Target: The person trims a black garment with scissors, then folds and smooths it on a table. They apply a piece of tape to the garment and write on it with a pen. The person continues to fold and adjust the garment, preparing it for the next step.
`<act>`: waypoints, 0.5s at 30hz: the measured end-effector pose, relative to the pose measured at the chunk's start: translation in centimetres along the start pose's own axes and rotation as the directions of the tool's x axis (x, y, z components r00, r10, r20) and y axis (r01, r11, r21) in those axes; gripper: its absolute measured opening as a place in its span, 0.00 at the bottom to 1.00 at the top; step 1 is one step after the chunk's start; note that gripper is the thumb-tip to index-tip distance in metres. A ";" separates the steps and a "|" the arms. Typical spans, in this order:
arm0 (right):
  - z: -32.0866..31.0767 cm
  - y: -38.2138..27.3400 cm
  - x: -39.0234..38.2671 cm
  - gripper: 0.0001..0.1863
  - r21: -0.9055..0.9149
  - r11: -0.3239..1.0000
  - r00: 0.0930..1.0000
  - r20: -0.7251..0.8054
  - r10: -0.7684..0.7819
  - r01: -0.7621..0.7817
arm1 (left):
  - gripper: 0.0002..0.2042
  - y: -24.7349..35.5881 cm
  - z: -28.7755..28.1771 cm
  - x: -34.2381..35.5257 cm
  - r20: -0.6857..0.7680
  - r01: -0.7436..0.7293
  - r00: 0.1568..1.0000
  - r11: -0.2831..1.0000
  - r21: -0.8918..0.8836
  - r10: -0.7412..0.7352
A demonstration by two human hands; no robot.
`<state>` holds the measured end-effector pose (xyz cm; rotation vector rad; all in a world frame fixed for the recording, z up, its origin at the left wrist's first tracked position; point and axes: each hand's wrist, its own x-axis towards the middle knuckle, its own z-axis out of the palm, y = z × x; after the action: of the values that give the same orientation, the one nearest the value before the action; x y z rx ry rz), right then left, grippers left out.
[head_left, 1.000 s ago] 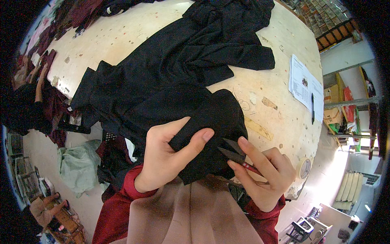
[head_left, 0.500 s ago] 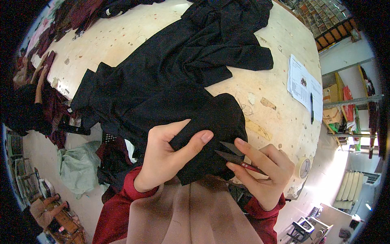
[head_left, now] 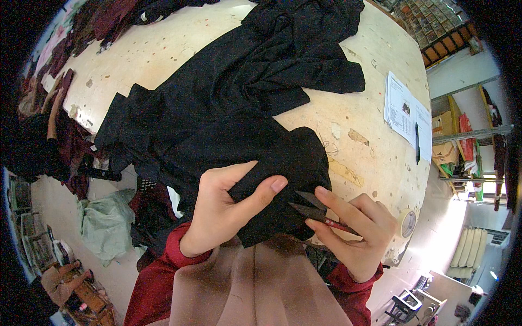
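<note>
- One black garment is spread in folds across the worktop, from the top edge to the centre of the frame; whether more than one piece is bunched there cannot be told.
- Two bare hands are seen at lower centre. By the left hand, the near end of the garment is held, with the thumb laid on top and set well apart from the forefinger.
- By the right hand, one pair of thread snips is gripped between thumb and bent fingers; its two dark blades are parted and pointed left, over the cloth.
- One set of printed sheets is placed at right, with one black pen laid on it; one roll of tape is set below, near the worktop's edge.
- Maroon cloth is heaped at upper left, where a co-worker's arm is also seen. One pale green sack is left on the floor.
- The left hand's other fingers are hidden by the cloth, and part of the snips' red handle is covered by the right hand.
- The garment is cut off by the top edge; the co-worker is blurred and darkened at the rim.
</note>
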<state>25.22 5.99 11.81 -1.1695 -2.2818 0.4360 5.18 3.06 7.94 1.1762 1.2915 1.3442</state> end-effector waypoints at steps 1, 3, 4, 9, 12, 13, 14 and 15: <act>0.0 0.0 0.0 0.27 0.003 1.000 1.000 0.000 0.003 -0.003 | 0.07 0.0 0.0 0.0 0.001 -0.001 1.000 1.000 0.004 0.001; 0.0 0.0 0.0 0.27 0.010 1.000 1.000 -0.001 0.010 -0.010 | 0.08 0.0 0.0 0.0 0.003 0.001 1.000 1.000 0.002 -0.001; 0.0 0.0 -0.1 0.27 0.012 1.000 1.000 -0.001 0.013 -0.013 | 0.08 0.0 0.0 0.0 0.004 0.003 1.000 1.000 -0.004 -0.003; 0.2 0.2 -0.1 0.27 0.023 1.000 1.000 -0.002 0.009 -0.009 | 0.09 0.1 -0.1 0.0 0.014 0.046 0.999 0.999 -0.023 -0.045; 0.7 0.4 -0.4 0.28 0.102 0.994 0.999 -0.015 0.033 -0.031 | 0.09 0.3 0.0 0.0 0.002 0.080 0.997 0.995 -0.063 -0.080; 0.9 0.4 -0.6 0.28 0.123 0.992 0.999 -0.025 0.039 -0.036 | 0.09 0.3 -0.1 -0.2 0.005 0.096 0.995 0.993 -0.074 -0.095; 1.1 0.5 -0.8 0.28 0.144 0.989 0.998 -0.034 0.045 -0.039 | 0.10 0.3 -0.2 -0.3 0.007 0.111 0.994 0.990 -0.084 -0.111; 1.4 0.5 -1.0 0.28 0.164 0.985 0.997 -0.039 0.060 -0.053 | 0.10 0.3 -0.1 -0.3 0.022 0.119 0.993 0.988 -0.100 -0.117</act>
<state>25.22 5.38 10.16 -1.1520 -2.1363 0.6009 5.10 2.70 8.25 1.0238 1.2468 1.2954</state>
